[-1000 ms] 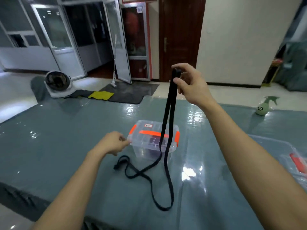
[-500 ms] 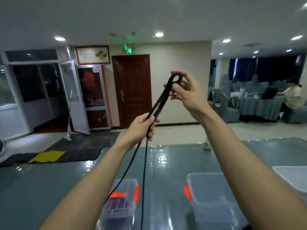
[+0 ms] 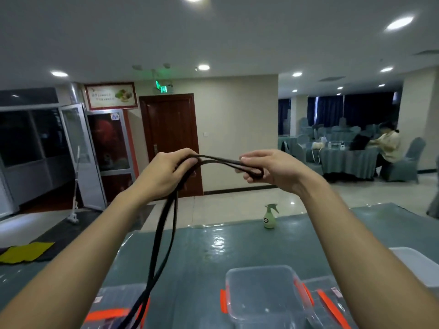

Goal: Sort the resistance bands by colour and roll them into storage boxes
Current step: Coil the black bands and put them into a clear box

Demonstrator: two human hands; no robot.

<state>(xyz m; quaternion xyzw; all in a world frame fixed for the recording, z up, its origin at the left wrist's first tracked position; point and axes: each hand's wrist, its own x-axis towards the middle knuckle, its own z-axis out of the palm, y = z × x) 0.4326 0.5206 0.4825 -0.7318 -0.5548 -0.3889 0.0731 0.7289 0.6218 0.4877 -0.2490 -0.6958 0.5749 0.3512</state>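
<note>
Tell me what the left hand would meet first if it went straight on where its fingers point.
Probably the right hand: the left hand points at it along the black band both grip, nothing else between them, though depth is unclear.

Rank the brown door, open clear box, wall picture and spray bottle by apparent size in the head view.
1. The brown door and the open clear box look alike; the box is nearer, so unranked.
2. The wall picture.
3. The spray bottle.
</note>
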